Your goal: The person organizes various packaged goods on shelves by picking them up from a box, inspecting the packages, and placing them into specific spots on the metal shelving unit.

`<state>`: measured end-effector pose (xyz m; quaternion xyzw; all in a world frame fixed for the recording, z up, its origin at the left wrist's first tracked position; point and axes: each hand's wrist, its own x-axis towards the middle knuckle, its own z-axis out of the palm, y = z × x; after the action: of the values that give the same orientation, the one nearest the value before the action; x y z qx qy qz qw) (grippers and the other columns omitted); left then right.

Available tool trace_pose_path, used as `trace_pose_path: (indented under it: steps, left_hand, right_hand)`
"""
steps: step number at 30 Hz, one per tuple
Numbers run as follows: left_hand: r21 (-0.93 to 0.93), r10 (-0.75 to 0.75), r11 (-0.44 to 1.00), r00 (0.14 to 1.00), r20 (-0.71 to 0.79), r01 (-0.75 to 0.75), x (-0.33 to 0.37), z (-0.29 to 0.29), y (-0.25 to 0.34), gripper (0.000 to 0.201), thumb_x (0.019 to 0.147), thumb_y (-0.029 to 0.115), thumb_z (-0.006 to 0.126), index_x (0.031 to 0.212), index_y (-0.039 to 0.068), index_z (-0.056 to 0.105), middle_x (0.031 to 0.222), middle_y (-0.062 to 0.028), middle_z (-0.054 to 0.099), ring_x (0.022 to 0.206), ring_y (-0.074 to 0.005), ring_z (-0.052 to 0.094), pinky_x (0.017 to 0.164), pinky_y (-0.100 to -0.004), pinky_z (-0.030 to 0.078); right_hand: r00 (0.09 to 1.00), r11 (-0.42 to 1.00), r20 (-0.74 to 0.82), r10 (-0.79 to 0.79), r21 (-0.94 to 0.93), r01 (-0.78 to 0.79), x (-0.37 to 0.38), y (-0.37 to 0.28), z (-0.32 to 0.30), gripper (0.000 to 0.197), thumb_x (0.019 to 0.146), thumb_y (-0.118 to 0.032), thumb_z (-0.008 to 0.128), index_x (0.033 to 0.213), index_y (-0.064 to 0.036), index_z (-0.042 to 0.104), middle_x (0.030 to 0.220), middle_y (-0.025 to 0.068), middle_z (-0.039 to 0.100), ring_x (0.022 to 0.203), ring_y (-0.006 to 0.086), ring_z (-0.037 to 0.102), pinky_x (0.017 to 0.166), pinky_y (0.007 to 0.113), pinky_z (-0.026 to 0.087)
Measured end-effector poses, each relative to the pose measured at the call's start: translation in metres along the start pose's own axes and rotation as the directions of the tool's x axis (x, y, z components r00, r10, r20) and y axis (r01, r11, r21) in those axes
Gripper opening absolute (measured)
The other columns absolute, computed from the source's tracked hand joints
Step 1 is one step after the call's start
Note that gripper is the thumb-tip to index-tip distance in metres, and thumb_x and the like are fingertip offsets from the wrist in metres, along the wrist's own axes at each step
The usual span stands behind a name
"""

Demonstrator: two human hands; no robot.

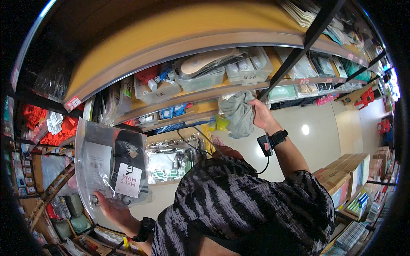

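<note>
Leftmost, the left hand grips the lower edge of a clear plastic bag holding a dark item and a white card; gripped at one edge, it could sag or slip. Shiny packets lie low beside it. Farther right, a grey cloth hangs crumpled from the right hand; a loose fold might drop if that pinch slackens.

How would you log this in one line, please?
left hand: holding clear plastic bag; right hand: holding crumpled grey cloth; ahead: yellow shelf
</note>
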<state>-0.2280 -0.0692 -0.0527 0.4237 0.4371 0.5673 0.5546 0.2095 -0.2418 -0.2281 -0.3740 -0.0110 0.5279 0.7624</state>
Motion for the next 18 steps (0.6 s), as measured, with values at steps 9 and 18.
trace_pose_path:
  steps: [9, 18]
  left_hand:
    - [-0.055, -0.143, 0.986, 0.971, 0.192, 0.157, 0.001, 0.010, -0.015, 0.056, 0.084, 0.033, 0.051, 0.124, -0.002, 0.034, 0.121, -0.0116, 0.045, 0.106, -0.0224, 0.047, 0.087, -0.0352, 0.039]
    - [-0.058, -0.187, 0.978, 0.963, 0.193, 0.201, -0.019, 0.040, -0.016, 0.054, 0.083, 0.031, 0.054, 0.121, -0.002, 0.037, 0.118, -0.0107, 0.047, 0.102, -0.0210, 0.049, 0.086, -0.0334, 0.039]
  right_hand:
    - [0.949, 0.945, -0.074, -0.305, -0.148, 0.292, -0.085, -0.025, -0.030, 0.033, 0.075, -0.002, 0.047, 0.108, 0.0019, 0.047, 0.102, 0.0094, 0.055, 0.093, 0.0196, 0.054, 0.084, 0.032, 0.042]
    - [0.840, 0.843, -0.101, -0.534, -0.136, 0.520, -0.114, -0.140, -0.079, 0.034, 0.071, -0.008, 0.043, 0.104, 0.0004, 0.049, 0.098, 0.0109, 0.057, 0.088, 0.0216, 0.057, 0.080, 0.031, 0.046]
